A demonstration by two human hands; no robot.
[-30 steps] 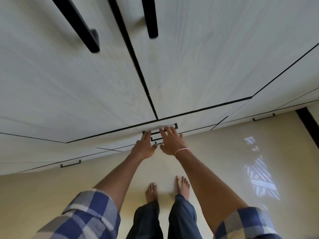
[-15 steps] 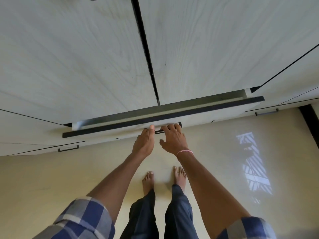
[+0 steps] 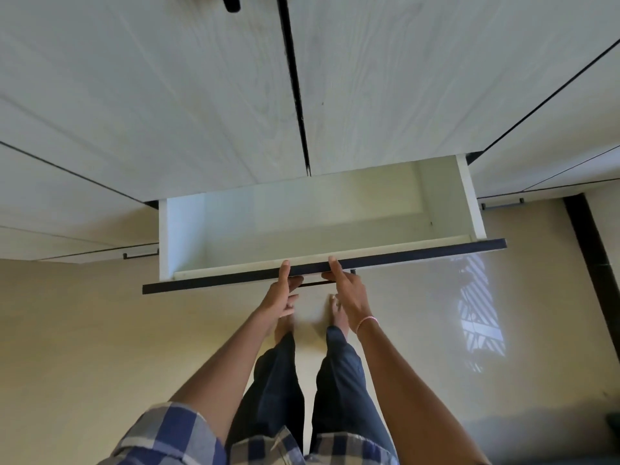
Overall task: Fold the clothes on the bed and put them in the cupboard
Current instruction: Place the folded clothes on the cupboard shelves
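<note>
cupboard [image 3: 167, 112] is filling the top of the view, doors shut; its bottom drawer [image 3: 436, 196] is standing well out over the floor [image 3: 100, 330]; both hands are working the drawer front [image 3: 419, 255], near the middle of its top edge; left hand [image 3: 278, 298] is laying one finger over that edge and curling the rest underneath, by the thin dark handle [image 3: 313, 283]; right hand [image 3: 350, 293], pink bracelet [image 3: 367, 321] on the wrist, is doing the same just beside it, so each hand is pinching the front panel rather than lying spread; can't tell whether any finger is actually hooking the handle bar itself; clothes aren't showing anywhere in view, and the bed isn't either; nothing is showing in the part of the drawer interior that's visible; I'm reading this as the prep step: opening storage before anything is going in, so folding and stowing are both looking not yet done; next move is calling for letting go of the front, turning to the bed, then folding and carrying items over; drawer is sitting low, so loading is going to need a bend; one risk: bare feet are standing right under the overhanging front.
</note>
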